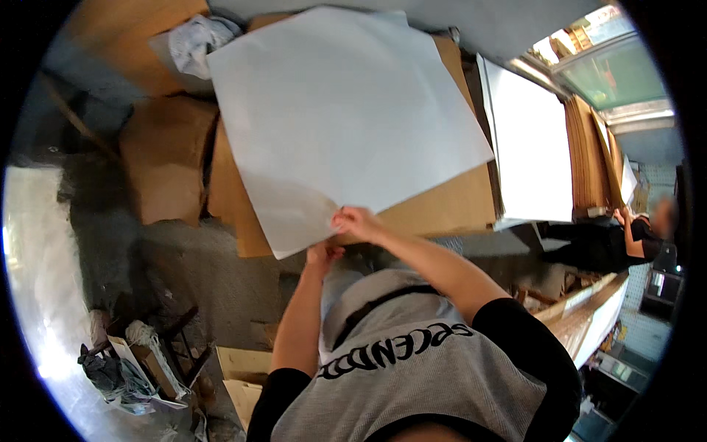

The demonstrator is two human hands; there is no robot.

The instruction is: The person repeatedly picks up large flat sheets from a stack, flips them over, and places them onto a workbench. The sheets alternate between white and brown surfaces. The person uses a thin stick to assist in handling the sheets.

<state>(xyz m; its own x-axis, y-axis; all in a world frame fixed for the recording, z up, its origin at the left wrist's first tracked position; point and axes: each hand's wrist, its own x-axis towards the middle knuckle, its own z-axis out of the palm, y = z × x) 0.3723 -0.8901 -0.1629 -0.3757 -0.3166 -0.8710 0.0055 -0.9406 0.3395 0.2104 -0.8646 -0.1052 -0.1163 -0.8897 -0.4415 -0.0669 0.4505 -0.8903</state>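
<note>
A large white sheet lies at an angle over brown cardboard in front of me. My right hand is closed at the sheet's near edge, its fingers pinched on the border. Just left of it and lower, my left hand is curled closed against the same edge, close to the sheet's near corner. Its fingertips are partly hidden. The two hands are nearly touching, and the sheet's surface bends slightly beside them.
Right of the sheet stands a white-topped stack, with brown cardboard sheets beyond it. Another person in dark clothes stands at far right. A crumpled white cloth lies at the back left. Brown cardboard and a cluttered pile are at left.
</note>
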